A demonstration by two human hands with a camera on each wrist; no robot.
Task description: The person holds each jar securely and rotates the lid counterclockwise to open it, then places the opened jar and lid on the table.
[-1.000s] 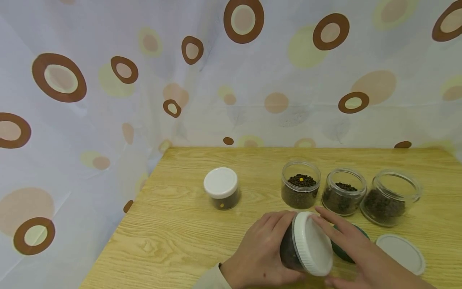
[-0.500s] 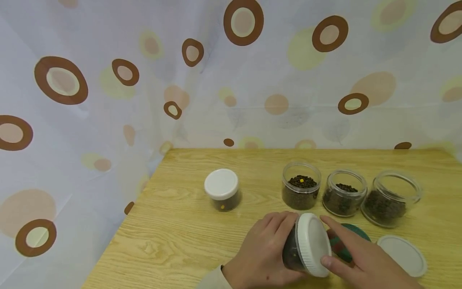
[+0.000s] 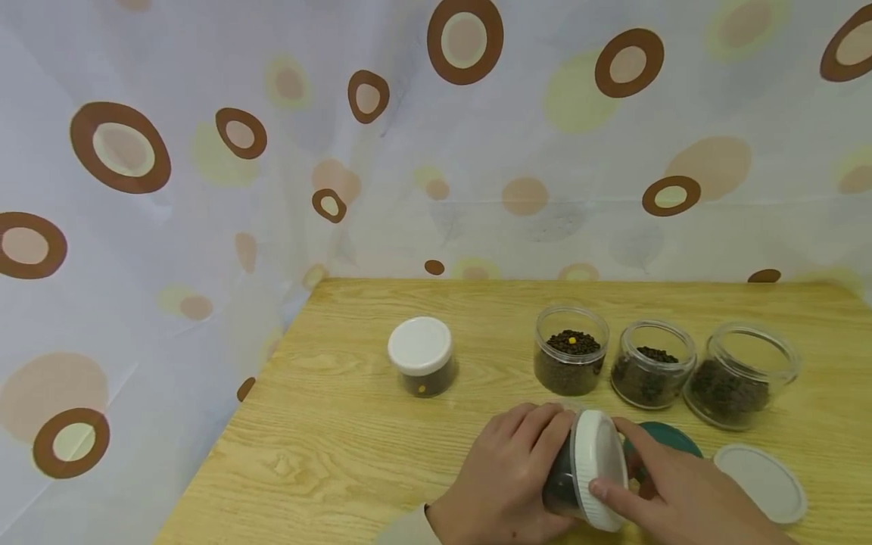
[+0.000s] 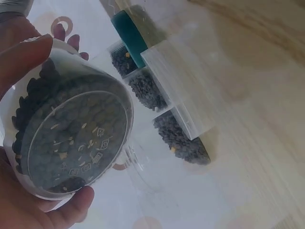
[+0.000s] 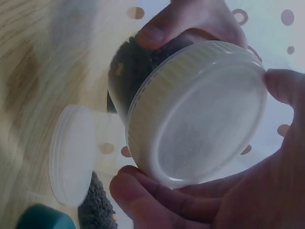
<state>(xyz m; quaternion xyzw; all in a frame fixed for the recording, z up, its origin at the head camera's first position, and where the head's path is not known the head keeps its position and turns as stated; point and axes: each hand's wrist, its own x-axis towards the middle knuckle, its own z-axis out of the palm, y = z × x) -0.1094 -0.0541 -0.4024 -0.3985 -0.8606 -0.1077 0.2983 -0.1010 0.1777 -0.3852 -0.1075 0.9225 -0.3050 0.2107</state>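
My left hand (image 3: pixel 504 469) grips a clear plastic jar (image 3: pixel 562 484) of dark pellets, tilted so its white ribbed screw lid (image 3: pixel 602 469) faces right. In the left wrist view the jar's clear base (image 4: pixel 78 143) shows small pale bits among the dark contents. My right hand (image 3: pixel 688 484) pinches the lid by its rim, thumb on one side and fingers on the other, as the right wrist view shows. The lid sits on the jar's mouth; whether it is tight I cannot tell.
Three lidless clear jars, one with a yellow bit on top (image 3: pixel 571 371), one in the middle (image 3: pixel 650 378) and one at right (image 3: pixel 729 390), hold dark pellets. A white-lidded jar (image 3: pixel 421 356) stands left. A teal lid (image 3: pixel 671 437) and a white lid (image 3: pixel 759 483) lie beside my right hand.
My right hand's fingers have gone from stretched across the lid to gripping its rim. The held jar has shifted slightly right and down, its lid turned further sideways.
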